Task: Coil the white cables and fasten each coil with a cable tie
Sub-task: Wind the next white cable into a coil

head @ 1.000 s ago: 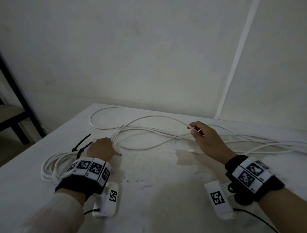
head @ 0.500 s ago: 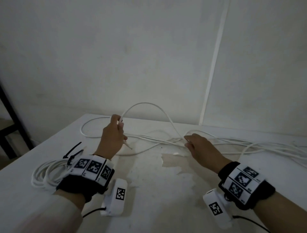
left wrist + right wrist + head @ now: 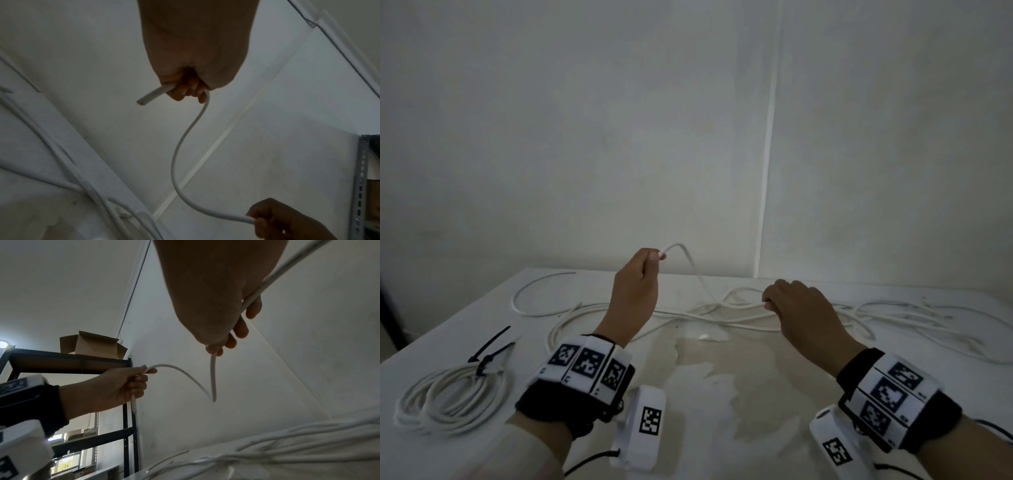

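**Both hands on one white cable, lifted above the table**

The left hand point(image 3: 635, 291) is raised above the table point(image 3: 722, 394), its fingers curled round a white cable point(image 3: 697, 270) close to the cut end. In the left wrist view that cut end point(image 3: 141, 101) sticks out a short way past the curled fingers point(image 3: 185, 92), and the cable leaves the other side of the fist and swings down in a long S toward the other hand.

The right hand point(image 3: 804, 315) is lower, at about 3 o'clock from the left, just over the tabletop. Its fingers are bent round the same cable; the right wrist view shows the fingertips point(image 3: 238, 331) closed over the strand, which runs along the palm and drops out of the pinch at the thumb. Between the two hands the cable sags into a narrow V.

The loose cables point(image 3: 893, 318) lie tangled across the far part of the table, from 12 o'clock round to 3 o'clock of the hands, with one open loop trailing off toward 10 o'clock.

At 8 o'clock, near the table's left edge, a finished coil point(image 3: 452, 399) lies flat, bound by a black cable tie point(image 3: 482, 363) whose long tail points up and away. A second black tie point(image 3: 489, 344) lies just beside it; whether it touches the coil cannot be told.

A dark metal shelf point(image 3: 72, 363) with a cardboard box point(image 3: 92, 344) on top stands against the wall on the left.
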A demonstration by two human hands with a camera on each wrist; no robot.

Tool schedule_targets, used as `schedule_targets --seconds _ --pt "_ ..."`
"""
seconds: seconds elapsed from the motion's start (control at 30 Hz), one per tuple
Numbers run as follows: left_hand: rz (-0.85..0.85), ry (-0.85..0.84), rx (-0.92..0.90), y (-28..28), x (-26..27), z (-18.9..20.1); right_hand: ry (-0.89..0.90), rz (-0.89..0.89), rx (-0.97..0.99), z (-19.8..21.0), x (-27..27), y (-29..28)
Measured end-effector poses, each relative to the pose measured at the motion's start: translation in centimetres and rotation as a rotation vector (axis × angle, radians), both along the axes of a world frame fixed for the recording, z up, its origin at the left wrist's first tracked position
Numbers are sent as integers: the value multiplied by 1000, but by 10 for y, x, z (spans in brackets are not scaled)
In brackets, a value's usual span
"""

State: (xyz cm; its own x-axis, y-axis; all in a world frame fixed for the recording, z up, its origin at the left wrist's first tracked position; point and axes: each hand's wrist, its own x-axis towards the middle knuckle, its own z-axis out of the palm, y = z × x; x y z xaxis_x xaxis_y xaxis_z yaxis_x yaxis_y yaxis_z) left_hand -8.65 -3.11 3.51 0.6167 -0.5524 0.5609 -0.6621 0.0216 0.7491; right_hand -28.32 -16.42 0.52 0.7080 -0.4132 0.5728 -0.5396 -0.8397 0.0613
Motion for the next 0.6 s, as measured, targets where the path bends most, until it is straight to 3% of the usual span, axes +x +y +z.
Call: schedule_targets --seconds 0.1,0.23,0.4,0.6 --pt "-50 -55 1 -8 -9 4 35 -18 -52 8 -7 -2" --pt "-166 -57 39 -18 -22 4 177 125 -95 3 1 6" --pt "-279 -18 171 -20 -40 0 -83 272 -71 29 8 8" --pt "-438 13 257 -18 -57 7 -126 298 114 54 4 12"
